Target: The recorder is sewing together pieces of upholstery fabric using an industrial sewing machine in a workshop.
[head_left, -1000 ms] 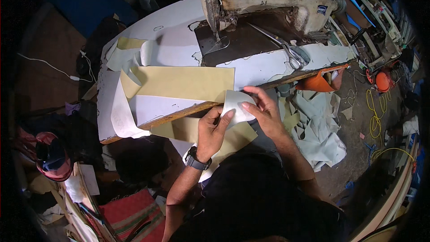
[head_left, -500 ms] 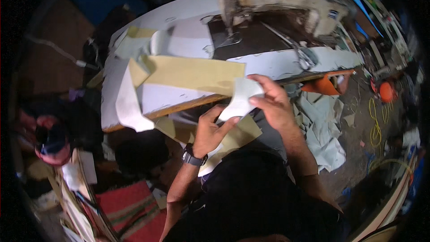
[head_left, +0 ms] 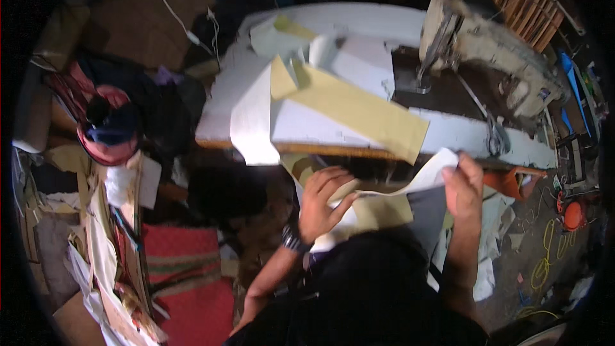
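A narrow strip of white and cream sheet material stretches between my hands, in front of the table edge. My right hand pinches its right end, which curls upward. Near its other end, my left hand has its fingers closed around the strip, and a watch is on that wrist. Below the strip, a pale yellow piece lies over my lap. On the white table just beyond rests a long yellow strip, its folded white end hanging over the front edge.
A worn sewing machine stands at the table's right, with scissors near its base. Crumpled pale material and a yellow cord lie on the floor at right. A red striped cloth is at lower left.
My hands have moved apart, and the strip that was curved between them is now drawn out lengthwise. The view has shifted, so the table and sewing machine appear farther right.
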A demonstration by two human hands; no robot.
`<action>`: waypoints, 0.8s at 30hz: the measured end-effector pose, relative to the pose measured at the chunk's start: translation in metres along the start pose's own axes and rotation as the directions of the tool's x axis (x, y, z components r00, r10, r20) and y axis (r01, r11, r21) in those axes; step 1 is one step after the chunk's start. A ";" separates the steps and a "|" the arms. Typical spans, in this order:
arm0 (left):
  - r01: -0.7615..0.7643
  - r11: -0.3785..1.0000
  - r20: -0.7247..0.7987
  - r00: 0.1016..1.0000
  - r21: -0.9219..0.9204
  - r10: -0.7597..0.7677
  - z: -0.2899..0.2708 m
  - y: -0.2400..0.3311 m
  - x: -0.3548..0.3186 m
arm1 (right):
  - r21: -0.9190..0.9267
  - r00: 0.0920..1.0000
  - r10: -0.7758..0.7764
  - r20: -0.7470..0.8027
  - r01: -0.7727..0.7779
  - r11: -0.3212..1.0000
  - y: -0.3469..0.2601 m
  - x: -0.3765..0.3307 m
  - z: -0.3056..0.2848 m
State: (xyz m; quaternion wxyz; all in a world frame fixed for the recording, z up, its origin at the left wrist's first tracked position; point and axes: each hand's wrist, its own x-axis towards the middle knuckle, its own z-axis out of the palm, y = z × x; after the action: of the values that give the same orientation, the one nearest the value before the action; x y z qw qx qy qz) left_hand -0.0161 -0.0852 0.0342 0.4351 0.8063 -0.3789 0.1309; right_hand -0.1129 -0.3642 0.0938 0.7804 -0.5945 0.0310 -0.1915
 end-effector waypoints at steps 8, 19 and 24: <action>0.159 0.967 0.264 0.959 -0.199 -0.103 -0.030 0.029 0.004 | -0.234 0.986 0.069 0.153 -0.032 0.972 0.010 -0.021 0.058; 0.339 0.903 -0.240 0.930 0.263 -0.278 -0.098 -0.050 0.087 | -0.912 0.907 -0.303 0.292 0.359 0.199 0.044 0.093 0.024; 0.345 0.713 -0.011 0.904 0.610 -0.427 -0.153 -0.199 0.115 | -0.839 0.877 -0.095 0.470 0.478 0.260 0.014 0.078 -0.013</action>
State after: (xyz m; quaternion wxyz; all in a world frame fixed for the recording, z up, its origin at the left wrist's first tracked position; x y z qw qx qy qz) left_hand 0.2243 0.0467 0.0668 0.1498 0.9695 -0.1684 0.0966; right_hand -0.0410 -0.3996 0.0908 0.2310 -0.9512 -0.1034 -0.1767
